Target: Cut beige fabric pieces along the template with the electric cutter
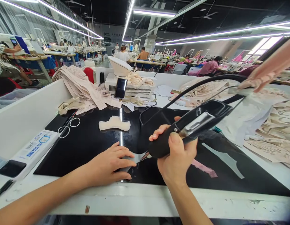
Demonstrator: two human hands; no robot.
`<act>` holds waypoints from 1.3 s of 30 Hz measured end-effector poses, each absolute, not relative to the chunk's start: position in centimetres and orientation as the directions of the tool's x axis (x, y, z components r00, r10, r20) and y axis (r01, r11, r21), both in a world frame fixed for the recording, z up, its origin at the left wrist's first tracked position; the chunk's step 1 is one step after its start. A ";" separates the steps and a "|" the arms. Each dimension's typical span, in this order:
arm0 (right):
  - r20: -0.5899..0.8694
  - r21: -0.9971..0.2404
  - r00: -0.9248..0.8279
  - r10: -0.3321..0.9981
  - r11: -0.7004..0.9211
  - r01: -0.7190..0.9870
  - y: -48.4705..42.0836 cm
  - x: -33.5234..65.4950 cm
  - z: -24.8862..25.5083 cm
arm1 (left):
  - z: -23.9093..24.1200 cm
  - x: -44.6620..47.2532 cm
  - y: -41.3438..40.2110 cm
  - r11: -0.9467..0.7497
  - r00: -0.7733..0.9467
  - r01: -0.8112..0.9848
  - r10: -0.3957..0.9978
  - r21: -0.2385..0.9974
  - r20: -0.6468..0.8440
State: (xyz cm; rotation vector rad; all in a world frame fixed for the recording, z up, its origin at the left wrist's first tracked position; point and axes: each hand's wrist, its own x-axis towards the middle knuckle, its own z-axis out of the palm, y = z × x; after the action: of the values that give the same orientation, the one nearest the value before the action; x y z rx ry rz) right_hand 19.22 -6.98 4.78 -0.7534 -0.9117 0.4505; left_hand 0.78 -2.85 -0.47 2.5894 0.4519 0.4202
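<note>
There's your left hand [109, 164], fingers spread, resting on a translucent piece [139, 157] upon the black mat [79, 150], your right hand [176, 156] wrapping its fingers round a handheld tool [163, 139] above that mat.

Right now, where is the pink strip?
In the head view, the pink strip lies on the right half of the black mat, between the right hand and the curved pale piece.
</note>
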 end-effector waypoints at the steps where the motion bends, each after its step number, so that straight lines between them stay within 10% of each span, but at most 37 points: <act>1: 0.543 -0.748 0.541 0.642 0.663 -0.036 -6.9 19.2 4.6 | -0.5 0.7 -2.9 -0.833 0.899 0.244 0.387 0.497 0.207; 30: 0.560 -0.767 0.577 0.594 0.635 0.092 -6.9 20.7 4.0 | -0.3 0.5 -2.9 -0.809 0.893 0.247 0.404 0.533 0.199; 39: 0.583 -0.797 0.519 0.625 0.565 0.215 -6.9 21.7 4.4 | -1.9 0.7 -1.8 -0.680 0.647 0.508 0.706 0.529 0.287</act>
State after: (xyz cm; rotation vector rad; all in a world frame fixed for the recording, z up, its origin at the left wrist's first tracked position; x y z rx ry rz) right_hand 21.70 -6.94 4.41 -0.9746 -1.0290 0.2994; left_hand 0.74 -1.85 -1.86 2.4648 0.9568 0.6751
